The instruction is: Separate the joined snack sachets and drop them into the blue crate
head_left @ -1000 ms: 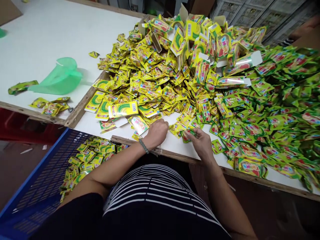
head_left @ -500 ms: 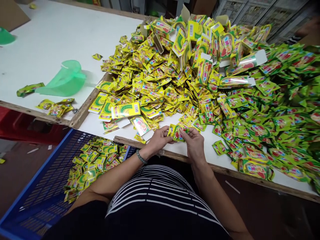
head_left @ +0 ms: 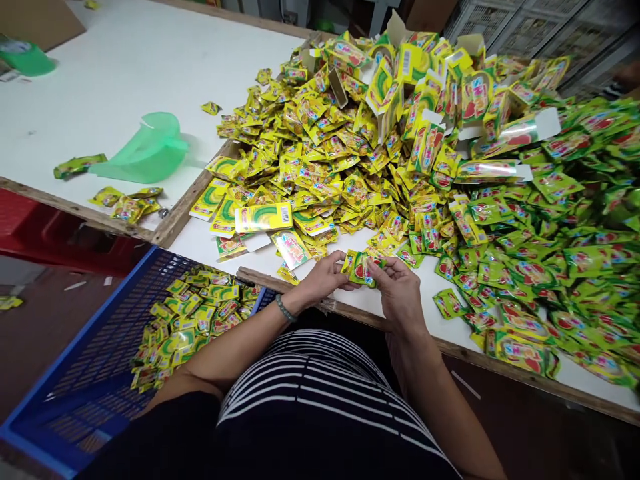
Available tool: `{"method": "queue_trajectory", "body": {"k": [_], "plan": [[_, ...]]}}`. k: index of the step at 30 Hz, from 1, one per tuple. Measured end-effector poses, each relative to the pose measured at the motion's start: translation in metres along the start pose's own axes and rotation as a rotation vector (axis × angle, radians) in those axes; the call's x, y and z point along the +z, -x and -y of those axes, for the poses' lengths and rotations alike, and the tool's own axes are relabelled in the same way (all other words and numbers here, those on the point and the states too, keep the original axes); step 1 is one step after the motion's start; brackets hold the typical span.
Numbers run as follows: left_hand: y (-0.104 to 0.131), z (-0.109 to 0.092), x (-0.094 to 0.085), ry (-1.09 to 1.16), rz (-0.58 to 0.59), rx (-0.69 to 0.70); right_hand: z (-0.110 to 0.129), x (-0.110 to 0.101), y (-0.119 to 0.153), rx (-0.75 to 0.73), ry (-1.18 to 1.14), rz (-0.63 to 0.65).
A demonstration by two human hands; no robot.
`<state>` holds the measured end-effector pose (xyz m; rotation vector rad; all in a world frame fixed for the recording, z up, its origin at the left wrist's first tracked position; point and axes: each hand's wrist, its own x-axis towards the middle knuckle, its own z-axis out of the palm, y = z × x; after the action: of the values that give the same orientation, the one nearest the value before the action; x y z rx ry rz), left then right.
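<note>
Small yellow-and-green sachets (head_left: 364,268) with red fruit pictures are between my hands, just above the table's front edge. My left hand (head_left: 324,279) is closed on their left end, thumb and fingers pinched. With its thumb pressed on top, my right hand (head_left: 401,293) grips the right end. How many sachets I hold cannot be made out. Just beyond my hands lies a heap of yellow sachets (head_left: 325,150), with green sachets (head_left: 535,273) heaped to the right. Flat printed cartons (head_left: 263,218) lie left of my hands.
Several open cartons (head_left: 475,97) top the heap. Below the table at left stands a blue crate (head_left: 95,373) holding filled cartons (head_left: 200,313). A green scoop (head_left: 150,150) rests on the white table (head_left: 125,60), behind a wooden strip (head_left: 190,200). A red bin (head_left: 60,233) shows underneath.
The view has swung slightly left, so the table and heaps appear farther right. Both hands keep hold of the sachets, with little change in the fingers.
</note>
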<state>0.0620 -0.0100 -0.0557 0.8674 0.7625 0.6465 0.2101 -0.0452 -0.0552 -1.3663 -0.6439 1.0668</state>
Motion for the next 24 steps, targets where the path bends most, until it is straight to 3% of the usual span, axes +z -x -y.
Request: {"method": "queue_trajectory", "body": {"k": [4, 11, 15, 20, 24], "plan": [[0.001, -0.002, 0.005, 0.056, 0.021, -0.002, -0.005, 0.000, 0.000, -0.051, 0.065, 0.014], [0.007, -0.003, 0.017, 0.144, 0.000, -0.018, -0.014, -0.002, 0.000, -0.161, 0.184, -0.088], [0.006, -0.009, 0.010, 0.085, -0.043, -0.052, -0.005, -0.007, -0.002, -0.161, 0.149, -0.043], [0.005, -0.019, 0.000, -0.065, -0.048, -0.074, 0.012, -0.012, -0.007, -0.159, 0.158, 0.135], [0.007, -0.017, 0.003, -0.020, -0.042, -0.079, 0.010, -0.009, -0.007, -0.117, 0.136, 0.112]]}}
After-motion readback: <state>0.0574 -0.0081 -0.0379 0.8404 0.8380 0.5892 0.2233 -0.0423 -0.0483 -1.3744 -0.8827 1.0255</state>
